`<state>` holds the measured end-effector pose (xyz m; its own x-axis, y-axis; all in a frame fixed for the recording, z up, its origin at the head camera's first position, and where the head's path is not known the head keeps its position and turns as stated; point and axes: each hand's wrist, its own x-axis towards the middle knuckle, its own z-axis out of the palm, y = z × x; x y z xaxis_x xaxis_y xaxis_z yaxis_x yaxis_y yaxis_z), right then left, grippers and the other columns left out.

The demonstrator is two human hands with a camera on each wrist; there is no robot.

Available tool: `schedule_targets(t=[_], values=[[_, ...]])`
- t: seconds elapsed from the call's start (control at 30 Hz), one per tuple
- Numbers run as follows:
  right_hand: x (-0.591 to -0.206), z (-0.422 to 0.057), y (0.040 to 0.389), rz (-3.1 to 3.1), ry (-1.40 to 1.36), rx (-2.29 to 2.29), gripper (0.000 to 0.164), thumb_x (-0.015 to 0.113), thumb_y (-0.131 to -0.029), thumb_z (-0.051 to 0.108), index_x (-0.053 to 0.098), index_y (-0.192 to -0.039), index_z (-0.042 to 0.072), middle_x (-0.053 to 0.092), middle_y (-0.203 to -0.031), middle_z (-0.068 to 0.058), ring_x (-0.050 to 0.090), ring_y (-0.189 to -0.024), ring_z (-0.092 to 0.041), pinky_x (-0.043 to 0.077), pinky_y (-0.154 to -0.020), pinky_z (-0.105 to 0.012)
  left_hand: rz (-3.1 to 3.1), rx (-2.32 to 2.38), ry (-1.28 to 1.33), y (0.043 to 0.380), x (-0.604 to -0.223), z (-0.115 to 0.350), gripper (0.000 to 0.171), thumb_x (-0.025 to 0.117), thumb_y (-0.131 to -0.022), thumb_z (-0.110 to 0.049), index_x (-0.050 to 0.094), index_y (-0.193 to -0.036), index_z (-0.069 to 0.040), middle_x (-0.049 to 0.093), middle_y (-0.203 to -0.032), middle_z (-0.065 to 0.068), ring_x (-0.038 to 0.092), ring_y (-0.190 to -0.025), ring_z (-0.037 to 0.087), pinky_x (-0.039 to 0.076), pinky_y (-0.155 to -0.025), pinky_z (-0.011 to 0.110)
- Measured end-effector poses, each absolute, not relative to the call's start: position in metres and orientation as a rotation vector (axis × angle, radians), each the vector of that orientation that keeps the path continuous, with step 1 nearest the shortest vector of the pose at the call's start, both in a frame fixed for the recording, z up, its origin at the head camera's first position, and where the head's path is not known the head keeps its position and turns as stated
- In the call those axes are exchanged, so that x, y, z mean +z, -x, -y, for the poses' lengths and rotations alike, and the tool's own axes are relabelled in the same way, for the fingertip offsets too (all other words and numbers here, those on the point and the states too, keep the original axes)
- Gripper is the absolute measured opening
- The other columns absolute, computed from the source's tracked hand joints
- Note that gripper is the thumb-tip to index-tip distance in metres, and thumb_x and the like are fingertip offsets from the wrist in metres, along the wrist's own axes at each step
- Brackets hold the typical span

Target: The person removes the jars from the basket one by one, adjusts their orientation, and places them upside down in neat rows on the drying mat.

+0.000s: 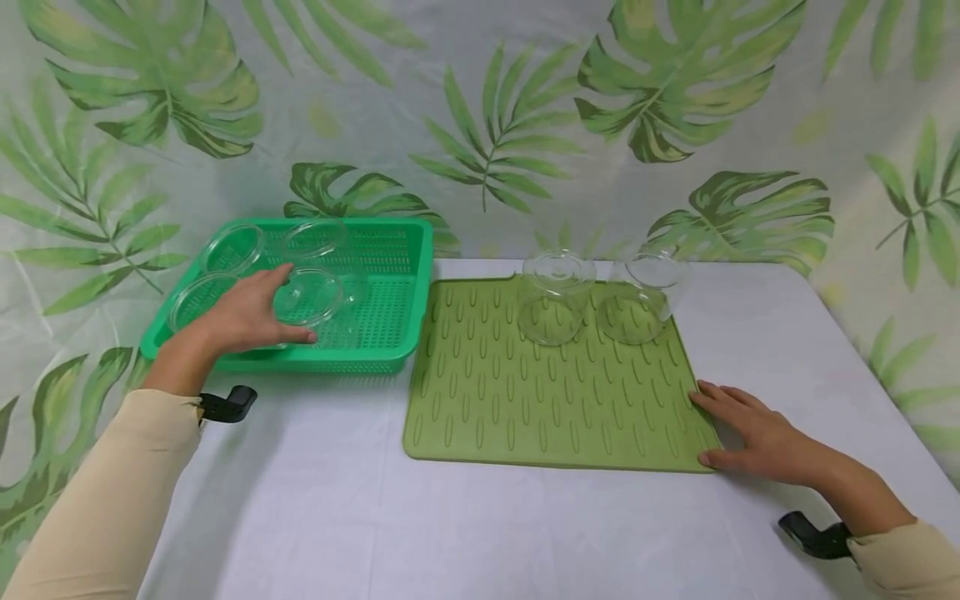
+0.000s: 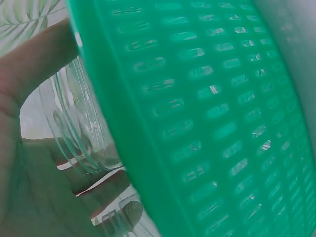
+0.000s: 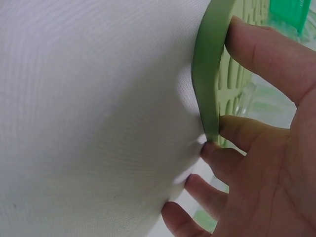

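The left grip (image 1: 246,313), spread around a clear cup (image 1: 311,296) in the ten-o'clock basket (image 1: 386,312), could knock neighbouring cups (image 1: 234,248) by moving crookedly; the right grip (image 1: 767,442), spread at the mat's (image 1: 517,392) four-o'clock edge, could drag it.

Beige sleeves (image 1: 105,492) meet black wrist-worn devices (image 1: 232,405)

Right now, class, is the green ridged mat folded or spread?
Spread: the green ridged mat lies flat on the white tablecloth, without folds.
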<state>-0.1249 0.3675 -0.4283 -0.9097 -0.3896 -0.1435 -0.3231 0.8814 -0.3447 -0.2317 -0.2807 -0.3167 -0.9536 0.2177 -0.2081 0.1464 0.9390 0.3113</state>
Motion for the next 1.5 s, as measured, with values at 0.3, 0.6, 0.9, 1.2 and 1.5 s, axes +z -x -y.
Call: schedule_targets(t=[0.3,0.6,0.9,1.2,1.5], values=[[-0.429,-0.368,0.126,-2.87,0.583,-0.436,0.085,0.079,-0.081,0.037,0.041,-0.148,0.001,0.037,-0.153,-0.028,0.033,-0.135,-0.05,0.039,-0.095,-0.071,-2.887,0.478,-0.271,0.228,-0.308,0.282,0.122,0.079,-0.079,-0.053,0.005,-0.158,0.002,0.025,-0.156,0.036,0.016,-0.145,0.056,0.024,-0.111,0.072],[-0.43,-0.368,0.126,-2.852,0.561,-0.449,0.085,0.079,-0.081,0.04,0.042,-0.148,0.001,0.036,-0.154,-0.027,0.033,-0.135,-0.05,0.038,-0.096,-0.071,-2.944,0.559,-0.306,0.221,-0.29,0.279,0.117,0.078,-0.081,-0.049,0.004,-0.159,-0.003,0.026,-0.157,0.033,0.021,-0.145,0.053,0.027,-0.11,0.07],[-0.426,-0.367,0.126,-2.856,0.562,-0.462,0.085,0.079,-0.081,0.04,0.042,-0.147,0.001,0.037,-0.153,-0.028,0.033,-0.135,-0.051,0.039,-0.095,-0.07,-3.051,0.768,-0.363,0.205,-0.267,0.265,0.112,0.08,-0.08,-0.043,0.008,-0.161,-0.013,0.032,-0.157,0.021,0.037,-0.138,0.042,0.034,-0.105,0.065],[-0.428,-0.367,0.126,-2.856,0.571,-0.469,0.085,0.079,-0.081,0.04,0.042,-0.147,0.001,0.037,-0.153,-0.028,0.033,-0.135,-0.051,0.039,-0.095,-0.071,-3.046,0.858,-0.392,0.198,-0.258,0.247,0.109,0.078,-0.082,-0.044,0.008,-0.161,-0.02,0.03,-0.159,0.018,0.039,-0.14,0.041,0.038,-0.103,0.064],[-0.427,-0.366,0.127,-2.838,0.535,-0.458,0.086,0.078,-0.081,0.041,0.042,-0.147,0.002,0.036,-0.153,-0.028,0.032,-0.136,-0.051,0.038,-0.095,-0.072,-2.995,1.156,-0.501,0.194,-0.257,0.209,0.098,0.08,-0.083,-0.035,0.018,-0.159,-0.027,0.031,-0.158,0.008,0.043,-0.141,0.032,0.039,-0.107,0.059]])
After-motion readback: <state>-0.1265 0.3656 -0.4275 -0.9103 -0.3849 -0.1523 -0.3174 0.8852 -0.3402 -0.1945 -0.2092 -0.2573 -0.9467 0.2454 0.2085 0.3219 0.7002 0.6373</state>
